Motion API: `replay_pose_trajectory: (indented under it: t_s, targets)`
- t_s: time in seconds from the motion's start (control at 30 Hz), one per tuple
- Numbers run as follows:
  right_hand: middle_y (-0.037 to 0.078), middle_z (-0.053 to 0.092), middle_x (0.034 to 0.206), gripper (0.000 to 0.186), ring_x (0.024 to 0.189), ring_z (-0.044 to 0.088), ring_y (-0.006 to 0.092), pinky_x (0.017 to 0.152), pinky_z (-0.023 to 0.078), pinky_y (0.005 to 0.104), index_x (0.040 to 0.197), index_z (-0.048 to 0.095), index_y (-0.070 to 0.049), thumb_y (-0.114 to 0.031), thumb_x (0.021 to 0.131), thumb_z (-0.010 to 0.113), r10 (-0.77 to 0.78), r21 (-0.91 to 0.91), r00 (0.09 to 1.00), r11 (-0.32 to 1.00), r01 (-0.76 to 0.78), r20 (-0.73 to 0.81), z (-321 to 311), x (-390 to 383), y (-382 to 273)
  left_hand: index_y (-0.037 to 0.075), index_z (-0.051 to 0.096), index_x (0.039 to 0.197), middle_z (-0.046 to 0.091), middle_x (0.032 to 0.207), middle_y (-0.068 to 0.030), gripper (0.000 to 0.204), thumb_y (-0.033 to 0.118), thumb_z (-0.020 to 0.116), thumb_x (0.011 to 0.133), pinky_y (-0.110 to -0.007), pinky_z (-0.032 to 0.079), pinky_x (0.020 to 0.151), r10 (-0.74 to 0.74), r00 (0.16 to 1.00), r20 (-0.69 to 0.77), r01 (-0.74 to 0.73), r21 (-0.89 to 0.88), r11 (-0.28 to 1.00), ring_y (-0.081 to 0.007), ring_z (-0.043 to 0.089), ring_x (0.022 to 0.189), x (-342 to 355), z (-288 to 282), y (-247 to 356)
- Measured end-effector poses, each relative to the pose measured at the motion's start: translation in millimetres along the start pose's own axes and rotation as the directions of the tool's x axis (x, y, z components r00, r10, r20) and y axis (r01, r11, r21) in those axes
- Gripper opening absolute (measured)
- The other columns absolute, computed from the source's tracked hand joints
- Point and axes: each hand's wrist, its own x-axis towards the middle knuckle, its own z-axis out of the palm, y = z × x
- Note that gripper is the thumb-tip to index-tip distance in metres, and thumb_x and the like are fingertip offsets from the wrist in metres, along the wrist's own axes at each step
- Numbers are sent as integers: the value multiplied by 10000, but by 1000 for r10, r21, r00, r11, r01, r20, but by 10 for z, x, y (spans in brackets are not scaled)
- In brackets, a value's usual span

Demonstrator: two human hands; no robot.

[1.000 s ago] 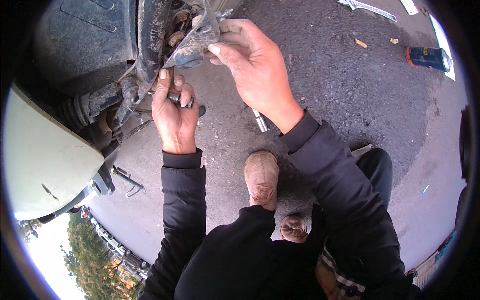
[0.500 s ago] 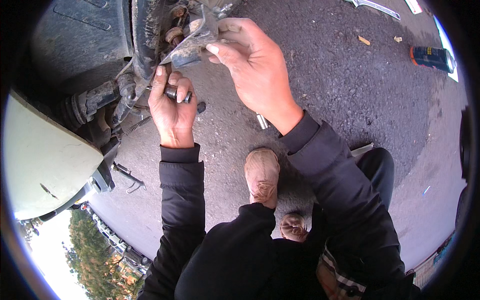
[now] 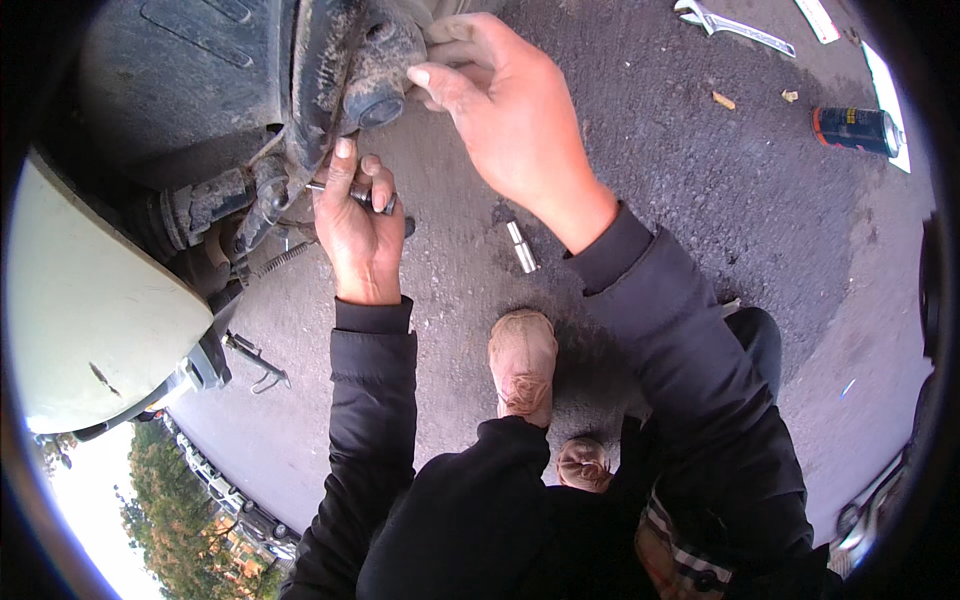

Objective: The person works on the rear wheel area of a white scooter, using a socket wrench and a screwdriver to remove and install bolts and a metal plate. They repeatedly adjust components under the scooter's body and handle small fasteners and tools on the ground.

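Observation:
My left hand (image 3: pixel 355 220) is closed around a dark cylindrical tool (image 3: pixel 376 202), a socket or extension, below a muddy metal bracket (image 3: pixel 385 52) with a round dark bushing (image 3: pixel 376 106). Its forefinger reaches up to the bracket's lower edge. My right hand (image 3: pixel 505 125) pinches the bracket's right side, thumb near the bushing; its other fingertips are partly hidden. Behind them are the vehicle's dirty dark frame (image 3: pixel 305 125) and a rubber-booted joint (image 3: pixel 200 208). A silver socket (image 3: pixel 520 245) lies on the asphalt between my hands and my shoes.
A pale body panel (image 3: pixel 100 320) is at left, with a metal tool or stand (image 3: pixel 255 355) below it. An adjustable wrench (image 3: pixel 740 30), a dark spray can (image 3: pixel 855 130) and white strips (image 3: pixel 815 15) lie at upper right. My shoe (image 3: pixel 520 365) stands below.
The bracket has turned and shifted toward the frame, hiding the rusty bolts behind it. My right hand has risen with it; my left hand has shifted slightly right and down.

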Motion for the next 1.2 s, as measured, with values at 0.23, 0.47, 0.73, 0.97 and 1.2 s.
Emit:
replay_pose_trajectory:
  t_s: [0.23, 0.47, 0.73, 0.97, 1.2]
  targets:
    - [187, 696, 975, 306, 791, 724, 297, 708, 569, 368, 1053, 655, 23, -173, 877, 812, 25, 60, 1000, 998, -25, -4, 6, 64, -87, 72, 644, 1135, 666, 945, -15, 177, 113, 727, 983, -223, 411, 505, -2, 999, 50, 4, -45, 999, -106, 567, 724, -19, 22, 5]
    - [123, 691, 913, 259, 720, 711, 182, 633, 545, 318, 1043, 654, -8, -183, 912, 794, -226, -203, 974, 954, 220, -10, -35, 106, -8, 38, 616, 1231, 659, 983, -24, 223, 184, 620, 1062, -196, 385, 489, -32, 998, 61, 37, -83, 996, -80, 515, 739, -36, 84, -16]
    - [131, 725, 982, 381, 777, 727, 177, 667, 566, 321, 1115, 656, 1, -245, 884, 834, -130, -171, 991, 976, 134, 32, -89, 129, -39, 41, 596, 1283, 664, 1139, -56, 271, 214, 601, 1074, -188, 373, 485, -55, 993, 107, 64, -87, 994, -72, 491, 737, -120, 143, -17]
    - [101, 724, 1049, 450, 834, 724, 134, 734, 583, 275, 1227, 618, 7, -208, 896, 835, 115, -95, 993, 989, -113, 10, -219, 4, -129, 62, 553, 1387, 640, 1366, -118, 394, 255, 638, 1055, -182, 374, 482, -117, 991, 61, 120, -41, 992, -57, 504, 721, -337, 72, -109]
    - [86, 715, 982, 384, 819, 694, 105, 717, 557, 253, 1193, 614, -1, -176, 917, 816, -68, -155, 998, 985, 69, 12, -169, -70, 3, 44, 544, 1422, 627, 1381, -155, 459, 252, 671, 1033, -200, 413, 524, -175, 976, 127, 179, -19, 984, -88, 538, 739, -389, 75, -129]
